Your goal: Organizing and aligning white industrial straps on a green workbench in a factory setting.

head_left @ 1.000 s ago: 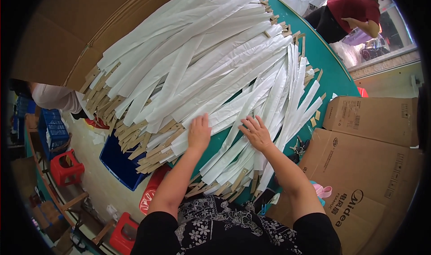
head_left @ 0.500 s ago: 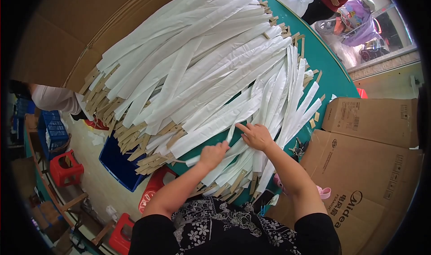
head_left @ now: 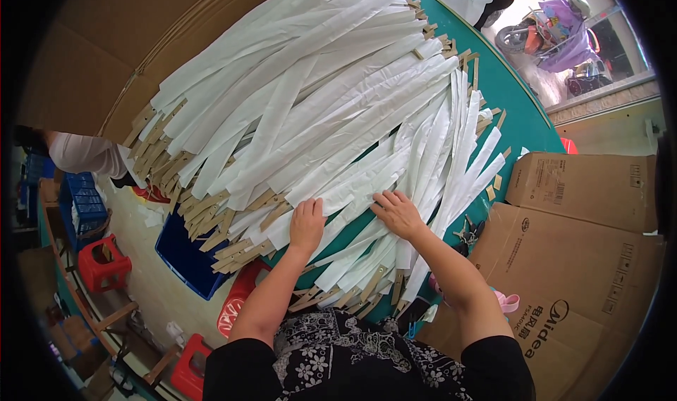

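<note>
A large heap of long white strips (head_left: 282,112), flat sleeves with brown slats (head_left: 151,154) poking out of their ends, covers most of the green table (head_left: 518,105). My left hand (head_left: 307,225) rests on the near edge of the heap, its fingers stretched over a white strip close to the slat ends. To its right, my right hand (head_left: 398,213) lies with fingers spread on a smaller group of strips (head_left: 430,161) that fans toward me. Between my hands, part of a strip lies flat over others. What is under my fingertips is hidden.
Big cardboard sheets stand at the left (head_left: 84,55) and right (head_left: 564,260). A blue bin (head_left: 187,256) and red stools (head_left: 104,263) are on the floor at left. Keys (head_left: 467,235) lie on the table's right side. Other people stand at the far left and far right.
My left hand has moved forward and left and unclenched; it was closed on a twisted strip that now lies flatter. My right hand has barely shifted. The person in red has moved farther off.
</note>
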The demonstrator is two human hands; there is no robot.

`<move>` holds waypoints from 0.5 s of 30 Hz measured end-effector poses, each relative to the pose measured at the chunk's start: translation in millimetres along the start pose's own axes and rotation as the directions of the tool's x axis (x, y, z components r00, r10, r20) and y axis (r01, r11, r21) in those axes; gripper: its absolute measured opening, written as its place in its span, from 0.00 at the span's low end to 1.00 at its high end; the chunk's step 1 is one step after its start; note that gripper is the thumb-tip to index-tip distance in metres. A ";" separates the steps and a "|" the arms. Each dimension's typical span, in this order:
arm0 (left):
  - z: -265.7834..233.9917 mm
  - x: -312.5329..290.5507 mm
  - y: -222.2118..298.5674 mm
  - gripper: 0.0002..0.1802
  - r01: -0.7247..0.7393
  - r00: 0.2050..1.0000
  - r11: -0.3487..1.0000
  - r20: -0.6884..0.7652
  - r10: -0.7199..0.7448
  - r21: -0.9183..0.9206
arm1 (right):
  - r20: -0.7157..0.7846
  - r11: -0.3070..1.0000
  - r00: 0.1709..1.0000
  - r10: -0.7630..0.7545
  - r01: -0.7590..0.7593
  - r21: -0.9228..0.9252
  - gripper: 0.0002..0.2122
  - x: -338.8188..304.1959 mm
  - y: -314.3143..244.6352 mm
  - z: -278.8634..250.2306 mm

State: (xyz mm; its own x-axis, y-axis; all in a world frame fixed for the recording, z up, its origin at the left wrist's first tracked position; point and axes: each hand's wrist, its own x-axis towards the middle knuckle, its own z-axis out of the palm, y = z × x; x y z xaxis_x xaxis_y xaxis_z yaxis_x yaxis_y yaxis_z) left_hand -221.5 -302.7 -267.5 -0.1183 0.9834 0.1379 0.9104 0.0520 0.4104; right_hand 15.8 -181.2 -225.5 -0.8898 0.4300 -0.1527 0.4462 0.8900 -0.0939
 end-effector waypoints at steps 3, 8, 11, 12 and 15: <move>0.3 -7.8 1.7 0.30 -0.015 0.999 0.999 0.039 0.017 -0.052 | -0.306 0.998 0.951 -0.042 0.026 -0.054 0.17 5.2 -6.5 -9.3; -3.1 -28.4 39.9 0.28 0.196 0.954 0.949 0.271 -0.127 -0.245 | -0.017 0.995 0.999 -0.039 0.040 0.096 0.25 2.6 5.7 -13.5; 8.1 -44.0 57.5 0.20 0.179 0.970 0.944 0.208 -0.123 -0.277 | 0.106 0.964 0.992 -0.062 0.033 0.262 0.31 -0.1 10.9 -24.7; 11.4 -47.1 62.1 0.18 0.186 0.973 0.941 0.189 -0.135 -0.283 | 0.113 0.957 0.993 -0.018 -0.016 0.289 0.29 -1.7 11.0 -28.0; 4.5 -45.2 81.9 0.15 0.194 0.974 0.929 0.175 -0.144 -0.316 | 0.132 0.956 0.991 0.027 -0.064 0.285 0.25 4.9 0.0 -36.9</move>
State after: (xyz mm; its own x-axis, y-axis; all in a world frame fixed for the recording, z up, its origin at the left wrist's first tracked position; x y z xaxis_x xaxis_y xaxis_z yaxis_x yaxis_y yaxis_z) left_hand -139.8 -342.1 -244.2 -0.1771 0.9807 -0.0825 0.6970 0.1841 0.6930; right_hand 7.9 -173.4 -189.9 -0.8571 0.4302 -0.2833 0.5108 0.7805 -0.3603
